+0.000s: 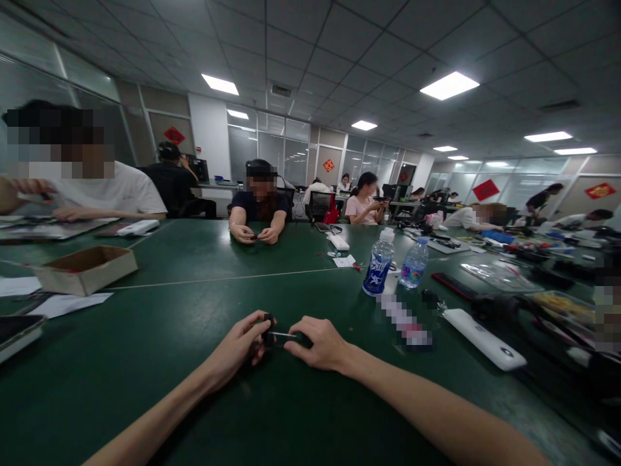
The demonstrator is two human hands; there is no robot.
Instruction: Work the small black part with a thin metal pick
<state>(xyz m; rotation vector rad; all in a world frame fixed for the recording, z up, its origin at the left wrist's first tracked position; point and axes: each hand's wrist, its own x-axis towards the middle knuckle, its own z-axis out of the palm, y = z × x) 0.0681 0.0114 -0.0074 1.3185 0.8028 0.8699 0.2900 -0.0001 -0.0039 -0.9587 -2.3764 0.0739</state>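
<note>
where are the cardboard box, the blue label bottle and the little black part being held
cardboard box (109,275), head view, on its side wall
blue label bottle (378,270), head view, on the label
little black part (268,329), head view, on its dark body

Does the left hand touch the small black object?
Touching. The head view shows the left hand pinching the small black object, with no gap visible.

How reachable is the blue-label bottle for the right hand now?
Probably yes: only bare table lies between the right hand and the bottle, though its fingers grip a thin tool.
</note>
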